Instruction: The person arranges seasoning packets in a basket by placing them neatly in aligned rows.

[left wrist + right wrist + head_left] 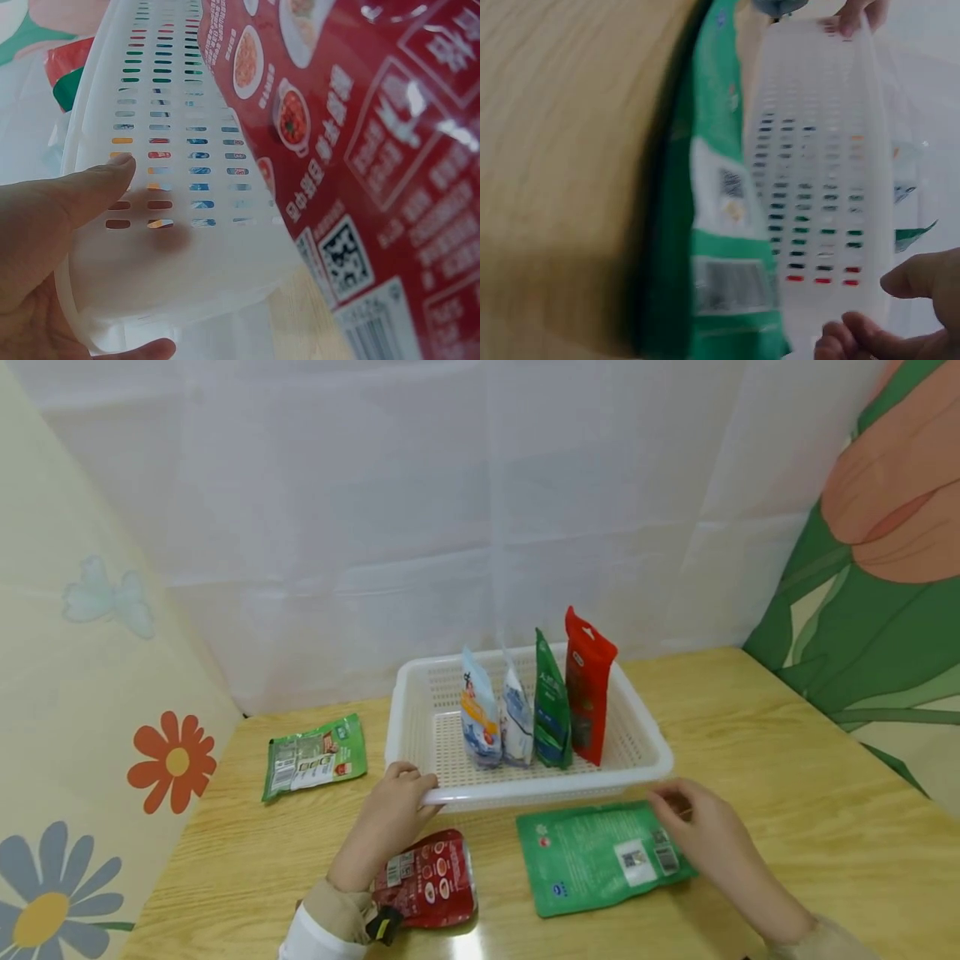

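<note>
My left hand (396, 806) grips the near left corner of a white plastic basket (525, 792), thumb on the outer wall in the left wrist view. Inside the basket stand a blue-and-white bag (480, 718), a second white-and-blue bag (517, 714), a green bag (552, 710) and a red bag (589, 689), side by side. Over the right end of a flat green pouch (585, 860), my right hand (697, 818) hovers near the basket's right corner. The right wrist view shows its thumb and fingers apart, nothing between them. A dark red pouch (438, 885) lies beneath my left forearm.
Left of the basket, a green-and-white packet (318, 756) lies on the wooden table (750, 735). A white cloth (337, 527) hangs behind the basket. Printed flower panels border the table on the left and right.
</note>
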Demonstrator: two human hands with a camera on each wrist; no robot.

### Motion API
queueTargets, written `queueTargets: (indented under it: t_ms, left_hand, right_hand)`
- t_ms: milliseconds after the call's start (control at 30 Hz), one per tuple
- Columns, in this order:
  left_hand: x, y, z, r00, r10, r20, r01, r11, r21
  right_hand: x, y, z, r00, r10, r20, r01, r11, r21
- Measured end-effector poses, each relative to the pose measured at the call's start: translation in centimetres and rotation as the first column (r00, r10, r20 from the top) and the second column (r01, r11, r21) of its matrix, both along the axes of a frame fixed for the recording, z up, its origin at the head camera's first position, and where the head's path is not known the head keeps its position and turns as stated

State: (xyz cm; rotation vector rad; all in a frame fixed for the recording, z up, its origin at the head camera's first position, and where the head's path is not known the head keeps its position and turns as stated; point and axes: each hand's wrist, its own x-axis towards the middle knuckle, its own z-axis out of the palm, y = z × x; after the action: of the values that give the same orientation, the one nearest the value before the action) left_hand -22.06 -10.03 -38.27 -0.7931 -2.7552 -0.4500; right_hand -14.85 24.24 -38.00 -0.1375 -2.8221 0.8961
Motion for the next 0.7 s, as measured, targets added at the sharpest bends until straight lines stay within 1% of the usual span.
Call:
queueTargets:
  t_ms: [133,200,267,367,433,500,600,700]
  left_hand:
    - [-0.1,0.0,-0.1,1.000,0.003,-0.004,-0.003,1.000,0.001]
    - [-0.1,0.0,-0.1,1.000,0.001,-0.004,-0.001,1.000,0.006]
    - [-0.2,0.0,-0.1,1.000,0.000,0.001,0.000,1.000,0.009]
    - [-0.1,0.1,-0.1,1.000,0.000,0.003,0.000,1.000,0.007]
    - [-0.1,0.1,-0.1,1.000,0.000,0.001,0.000,1.000,0.003]
    - [-0.1,0.0,-0.1,1.000,-0.001,-0.003,0.001,1.000,-0.001]
    - [-0.1,0.0,-0.1,1.000,-0.001,-0.011,0.001,1.000,-0.004]
    - [-0.2,0.0,-0.2,1.000,-0.002,-0.013,0.002,1.000,-0.003]
  right_hand:
    - [-0.4,0.9,-1.3,0.999,-0.010,0.041,0.009,1.000,0.007]
    - [-0.6,1.3,-2.0,0.997,-0.013,0.074,0.013,1.000,0.003]
    - [-0.9,1.7,-2.5,0.992,-0.012,0.126,0.013,1.000,-0.003]
    - [-1.2,2.1,-3.2,0.976,0.006,0.218,-0.001,1.000,-0.024]
    - [-1.4,2.2,-3.6,0.958,0.024,0.284,-0.012,0.999,-0.044]
    - [-1.6,2.3,-4.0,0.945,0.037,0.326,-0.019,0.998,-0.061]
    - [-1.7,2.3,-4.4,0.935,0.042,0.351,-0.015,0.997,-0.082]
    - [-1.7,2.1,-4.7,0.937,0.045,0.346,-0.015,0.996,-0.089]
